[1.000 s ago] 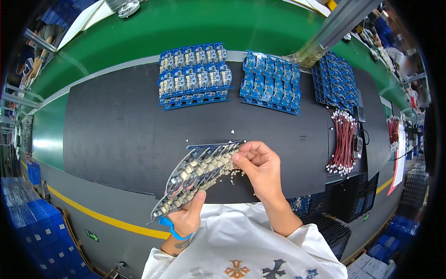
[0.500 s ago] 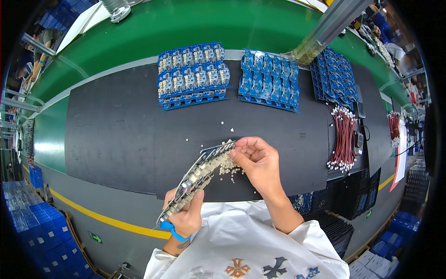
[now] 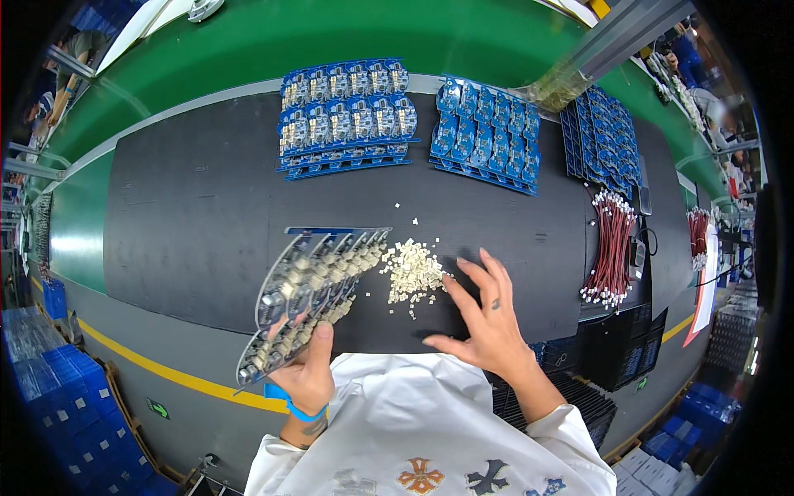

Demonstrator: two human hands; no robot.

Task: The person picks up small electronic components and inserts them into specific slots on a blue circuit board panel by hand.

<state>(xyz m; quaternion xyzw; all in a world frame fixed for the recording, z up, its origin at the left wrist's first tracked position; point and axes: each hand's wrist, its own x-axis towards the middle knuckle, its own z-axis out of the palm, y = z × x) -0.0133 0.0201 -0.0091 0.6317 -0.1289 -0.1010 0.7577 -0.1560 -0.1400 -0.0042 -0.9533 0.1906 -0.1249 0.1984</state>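
Note:
My left hand grips a circuit board panel by its near edge and holds it tilted above the black mat. Rows of small cream-coloured parts and dark components cover the side of the panel that shows. To its right lies a loose pile of tiny cream connectors, with a few strays around it. My right hand hovers at the right edge of that pile, fingers spread and apart, and I see nothing in it. The fingers of my left hand behind the panel are hidden.
Stacks of blue circuit board panels stand along the far side: left, middle and right. A bundle of red wires with white plugs lies at the right. A metal post rises behind. Black crates sit below the right edge.
My right hand has let go of the panel's far edge and moved right and down, its fingers spreading. The panel has swung left with my left hand, uncovering the pile of connectors.

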